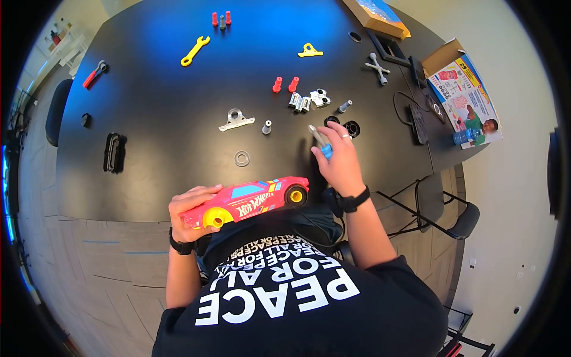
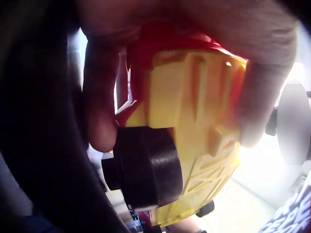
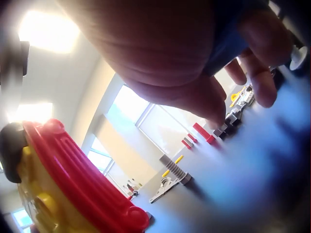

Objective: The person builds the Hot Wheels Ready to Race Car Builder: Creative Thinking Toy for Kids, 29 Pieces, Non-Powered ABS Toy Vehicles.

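Toy car [image 1: 262,198] in my left hand [image 1: 189,209], tool ready in my right.
It is at the near edge of the tabletop [image 1: 148,149], my left hand gripping the end with the bare yellow wheel arch [image 1: 217,219]. My right hand [image 1: 342,165] grips a blue-handled tool [image 1: 326,151] near 2 black wheels [image 1: 352,128]. I judge this a wheel-fitting step; the next move likely calls for a steady car and a wheel lined up.
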### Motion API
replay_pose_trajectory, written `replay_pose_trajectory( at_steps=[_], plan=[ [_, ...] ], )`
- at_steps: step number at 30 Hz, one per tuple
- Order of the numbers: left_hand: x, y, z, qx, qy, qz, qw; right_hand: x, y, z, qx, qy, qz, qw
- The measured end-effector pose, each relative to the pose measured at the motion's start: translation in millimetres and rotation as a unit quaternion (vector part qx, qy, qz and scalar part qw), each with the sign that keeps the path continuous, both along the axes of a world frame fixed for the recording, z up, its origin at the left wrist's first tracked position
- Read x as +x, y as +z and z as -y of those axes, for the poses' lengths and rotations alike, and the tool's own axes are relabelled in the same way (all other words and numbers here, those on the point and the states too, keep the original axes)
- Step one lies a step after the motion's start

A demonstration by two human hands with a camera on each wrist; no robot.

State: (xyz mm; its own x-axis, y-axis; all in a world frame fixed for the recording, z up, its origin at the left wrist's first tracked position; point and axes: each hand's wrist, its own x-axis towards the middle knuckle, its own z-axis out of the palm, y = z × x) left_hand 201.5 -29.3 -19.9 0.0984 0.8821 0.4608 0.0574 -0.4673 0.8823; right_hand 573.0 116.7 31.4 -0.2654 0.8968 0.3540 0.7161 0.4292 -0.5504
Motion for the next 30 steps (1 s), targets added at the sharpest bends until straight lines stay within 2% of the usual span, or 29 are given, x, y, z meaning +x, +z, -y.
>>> replay_pose_trajectory(
  at_steps=[3, 5, 6, 11, 13, 14, 19, 23, 25, 30],
  plan=[
    [1, 2, 1, 0.005, 0.012, -0.012, 1.000, -19, 8, -15, -0.007, 0.007, -0.012, 1.000],
    [1, 5, 0, 0.010, 0.014, -0.015, 1.000, -30, 11, -28, -0.034, 0.128, -0.065, 0.989],
    [2, 5, 1, 0.014, 0.008, -0.017, 1.000, -41, 14, -31, -0.005, 0.150, -0.090, 0.985],
    [4, 6, -1, 0.025, 0.012, -0.016, 0.999, -55, 10, -53, 0.036, 0.109, -0.083, 0.990],
    [3, 5, 1, 0.023, 0.019, -0.018, 0.999, -48, 15, -54, -0.024, 0.053, -0.050, 0.997],
    [3, 3, 0, 0.027, 0.014, -0.018, 0.999, -47, 19, -51, -0.017, 0.053, -0.063, 0.997],
    [0, -1, -2, 0.033, -0.005, -0.009, 0.999, -31, 6, -36, -0.014, 0.087, -0.071, 0.994],
    [-2, 0, -3, 0.030, -0.023, -0.011, 0.999, -22, 1, -19, -0.039, 0.119, -0.069, 0.990],
    [-2, 1, -5, 0.029, -0.029, -0.010, 0.999, -17, -6, -15, -0.087, 0.169, -0.078, 0.979],
    [-1, 1, -2, 0.019, -0.020, 0.003, 1.000, -21, -9, -10, -0.127, 0.189, 0.009, 0.974]
  ],
)
